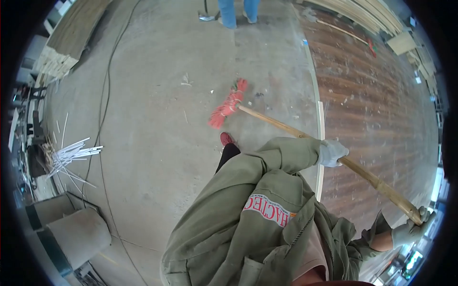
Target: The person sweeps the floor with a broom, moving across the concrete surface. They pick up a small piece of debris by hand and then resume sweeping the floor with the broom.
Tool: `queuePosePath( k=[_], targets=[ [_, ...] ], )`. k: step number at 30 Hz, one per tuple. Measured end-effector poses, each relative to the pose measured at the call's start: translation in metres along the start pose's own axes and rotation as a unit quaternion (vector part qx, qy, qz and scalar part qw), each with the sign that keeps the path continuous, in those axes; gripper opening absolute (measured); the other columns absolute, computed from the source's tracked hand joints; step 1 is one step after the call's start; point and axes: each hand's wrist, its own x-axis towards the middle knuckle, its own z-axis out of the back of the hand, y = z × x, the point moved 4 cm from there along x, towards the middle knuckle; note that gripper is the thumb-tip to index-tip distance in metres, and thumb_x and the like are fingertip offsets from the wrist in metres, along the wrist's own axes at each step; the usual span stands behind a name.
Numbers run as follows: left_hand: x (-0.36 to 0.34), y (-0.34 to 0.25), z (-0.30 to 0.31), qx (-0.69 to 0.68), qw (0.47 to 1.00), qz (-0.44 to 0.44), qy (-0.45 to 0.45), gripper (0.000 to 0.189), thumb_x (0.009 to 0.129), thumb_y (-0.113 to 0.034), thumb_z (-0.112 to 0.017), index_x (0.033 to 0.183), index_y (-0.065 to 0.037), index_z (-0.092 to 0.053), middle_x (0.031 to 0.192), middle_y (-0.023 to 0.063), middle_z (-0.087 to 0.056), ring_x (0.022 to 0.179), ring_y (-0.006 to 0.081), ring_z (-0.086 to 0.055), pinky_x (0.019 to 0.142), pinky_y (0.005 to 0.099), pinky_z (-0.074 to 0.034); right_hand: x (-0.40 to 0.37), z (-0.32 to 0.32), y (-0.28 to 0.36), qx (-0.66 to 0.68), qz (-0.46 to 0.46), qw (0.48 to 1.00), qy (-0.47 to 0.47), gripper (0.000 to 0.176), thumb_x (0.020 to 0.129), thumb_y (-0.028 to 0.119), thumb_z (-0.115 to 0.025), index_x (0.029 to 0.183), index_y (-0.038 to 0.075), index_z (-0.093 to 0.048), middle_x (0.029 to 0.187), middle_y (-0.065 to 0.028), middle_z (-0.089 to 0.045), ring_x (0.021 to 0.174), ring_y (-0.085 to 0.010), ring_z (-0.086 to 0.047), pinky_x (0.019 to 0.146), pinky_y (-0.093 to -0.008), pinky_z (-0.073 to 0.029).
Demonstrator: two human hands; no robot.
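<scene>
My left hand (332, 152), in a pale glove, is wrapped round the middle of a long wooden broom handle (367, 175). Near the handle's top end at the lower right, my right hand (412, 229), also gloved, grips it. From there the handle slants up and left to a broom head (229, 106) of red strips, which lies on the concrete floor just beyond my red shoe (225, 138). Small scraps of debris (258, 95) lie to the right of the broom head. My olive sleeves and jacket fill the lower middle.
Another person's blue-trousered legs (229, 13) stand at the top, beside a dark tool on the floor. Cables (106, 90) run down the left, near white strips (71, 155) and a grey machine (78, 233). Stacked boards (76, 35) are upper left; brown flooring (367, 105) lies right.
</scene>
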Motion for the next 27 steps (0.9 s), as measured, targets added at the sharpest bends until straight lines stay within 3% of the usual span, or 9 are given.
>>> queuePosePath(
  k=[3, 7, 10, 14, 17, 19, 20, 22, 27],
  targets=[
    [0.004, 0.030, -0.031, -0.046, 0.998, 0.032, 0.018, 0.017, 0.071, -0.023, -0.060, 0.083, -0.011, -0.059, 0.076, 0.0128, -0.062, 0.076, 0.0325, -0.061, 0.068, 0.0418, -0.048, -0.007, -0.016, 0.021, -0.086, -0.024, 0.996, -0.021, 0.051, 0.077, -0.005, -0.054, 0.126, -0.003, -0.042, 0.087, -0.0083, -0.057, 0.082, -0.0173, -0.056, 0.080, -0.0295, -0.046],
    [-0.032, 0.107, -0.031, 0.004, 0.998, 0.067, -0.003, 0.017, 0.070, -0.024, -0.060, 0.082, -0.011, -0.060, 0.076, 0.0126, -0.062, 0.074, 0.0330, -0.061, 0.065, 0.0427, -0.048, -0.038, -0.091, 0.014, 0.247, -0.226, 0.940, -0.058, 0.043, 0.084, 0.000, -0.048, 0.126, 0.006, -0.047, 0.077, -0.0032, -0.049, 0.073, -0.0146, -0.052, 0.067, -0.0271, -0.046],
    [-0.082, 0.168, 0.023, -0.020, 0.993, 0.112, -0.028, 0.020, 0.067, -0.022, -0.061, 0.084, -0.013, -0.061, 0.077, 0.0133, -0.062, 0.074, 0.0337, -0.060, 0.063, 0.0427, -0.047, -0.076, -0.179, 0.031, 0.095, -0.212, 0.972, -0.020, 0.018, 0.087, 0.011, -0.049, 0.100, 0.001, -0.057, 0.072, -0.0011, -0.045, 0.067, -0.0132, -0.046, 0.067, -0.0260, -0.043],
    [-0.140, 0.252, 0.067, 0.009, 0.981, 0.194, 0.004, 0.020, 0.063, -0.017, -0.062, 0.083, -0.012, -0.061, 0.077, 0.0138, -0.062, 0.075, 0.0344, -0.060, 0.065, 0.0422, -0.047, -0.114, -0.267, 0.040, 0.368, -0.411, 0.832, -0.059, 0.016, 0.088, 0.015, -0.050, 0.074, 0.008, -0.050, 0.067, -0.0018, -0.048, 0.063, -0.0124, -0.048, 0.065, -0.0277, -0.044],
    [-0.140, 0.240, 0.099, 0.052, 0.976, 0.212, 0.000, 0.021, 0.067, -0.018, -0.061, 0.088, -0.015, -0.059, 0.076, 0.0135, -0.061, 0.075, 0.0336, -0.060, 0.065, 0.0432, -0.046, -0.100, -0.273, 0.036, 0.418, -0.380, 0.825, -0.003, 0.016, 0.087, 0.018, -0.052, 0.076, 0.007, -0.053, 0.070, -0.0036, -0.052, 0.063, -0.0126, -0.050, 0.065, -0.0299, -0.045],
    [-0.109, 0.208, 0.110, 0.039, 0.986, 0.155, -0.041, 0.022, 0.063, -0.018, -0.061, 0.085, -0.012, -0.061, 0.079, 0.0142, -0.062, 0.076, 0.0339, -0.060, 0.066, 0.0428, -0.048, -0.066, -0.236, 0.021, 0.322, -0.325, 0.889, -0.008, 0.014, 0.084, 0.017, -0.056, 0.084, 0.003, -0.057, 0.077, -0.0060, -0.057, 0.069, -0.0155, -0.055, 0.074, -0.0322, -0.047],
    [-0.090, 0.186, 0.113, 0.019, 0.991, 0.128, -0.047, 0.023, 0.064, -0.018, -0.061, 0.086, -0.012, -0.061, 0.079, 0.0142, -0.062, 0.077, 0.0338, -0.061, 0.066, 0.0428, -0.048, -0.042, -0.216, 0.037, 0.117, -0.175, 0.978, 0.007, 0.020, 0.083, 0.014, -0.057, 0.097, 0.000, -0.055, 0.080, -0.0065, -0.058, 0.073, -0.0156, -0.056, 0.076, -0.0309, -0.047],
    [-0.044, 0.138, 0.119, 0.052, 0.993, 0.096, 0.044, 0.023, 0.066, -0.016, -0.060, 0.089, -0.011, -0.060, 0.077, 0.0145, -0.062, 0.077, 0.0336, -0.061, 0.067, 0.0425, -0.048, -0.002, -0.180, 0.066, -0.158, -0.024, 0.987, -0.010, 0.040, 0.081, 0.009, -0.058, 0.117, -0.003, -0.048, 0.088, -0.0086, -0.060, 0.081, -0.0166, -0.058, 0.082, -0.0295, -0.046],
    [0.059, 0.066, 0.111, -0.053, 0.997, -0.039, 0.041, 0.020, 0.069, -0.021, -0.062, 0.087, -0.013, -0.061, 0.081, 0.0120, -0.063, 0.080, 0.0319, -0.060, 0.070, 0.0431, -0.046, 0.067, -0.092, 0.043, -0.053, 0.044, 0.996, -0.055, 0.041, 0.084, 0.006, -0.052, 0.124, -0.003, -0.045, 0.093, -0.0119, -0.060, 0.086, -0.0179, -0.059, 0.082, -0.0291, -0.049]
  ],
)
